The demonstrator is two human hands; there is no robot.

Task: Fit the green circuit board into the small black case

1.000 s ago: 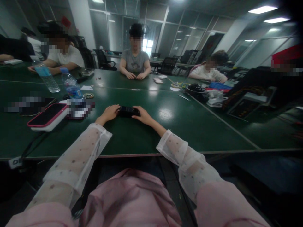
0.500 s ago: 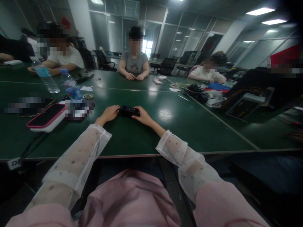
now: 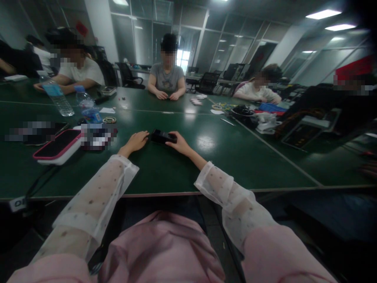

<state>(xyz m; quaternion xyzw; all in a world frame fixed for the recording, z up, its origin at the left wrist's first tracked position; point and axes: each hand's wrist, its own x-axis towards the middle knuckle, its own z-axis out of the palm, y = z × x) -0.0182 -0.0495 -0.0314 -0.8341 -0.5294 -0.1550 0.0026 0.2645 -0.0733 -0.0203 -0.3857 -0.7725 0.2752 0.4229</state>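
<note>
A small black box-like object (image 3: 160,136) lies on the green table in front of me; its exact kind is hard to make out. My right hand (image 3: 179,144) grips its right end, thumb on the near side and fingers at the far side. To the left of the object, my left hand (image 3: 138,141) lies flat on the table with its fingers stretched out. A narrow gap separates those fingertips from the object's left end, and nothing is in that hand.
On my left are a phone in a pink case (image 3: 60,144) on a white box, a dark phone (image 3: 44,133), two water bottles (image 3: 90,110) and tape rolls (image 3: 109,120). A pen (image 3: 228,122), cables and bags (image 3: 266,122) lie to the right. Several people sit around the table.
My right hand has shifted slightly right with the black object, which has turned a little. Its left end has come away from my left hand, which stays in place.
</note>
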